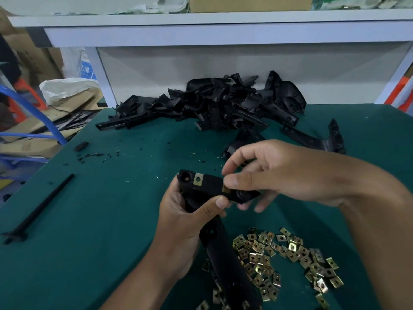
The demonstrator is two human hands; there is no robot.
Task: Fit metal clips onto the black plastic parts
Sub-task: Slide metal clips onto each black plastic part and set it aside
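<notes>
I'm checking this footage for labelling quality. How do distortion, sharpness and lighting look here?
Head view: wide-angle bending bows the shelf edge and the green table; the hands and the held black part are fairly sharp, with its fitted clip readable; the loose clips glint a little; light is even and soft, shadows faint.

Soft, even overhead light, fairly dim with a cool cast; shadows on the green tabletop [100,220] are faint. Small glints show on the clips [288,258]. Wide-angle bending curves the shelf [201,19] and edges; detail is slightly soft throughout
</notes>
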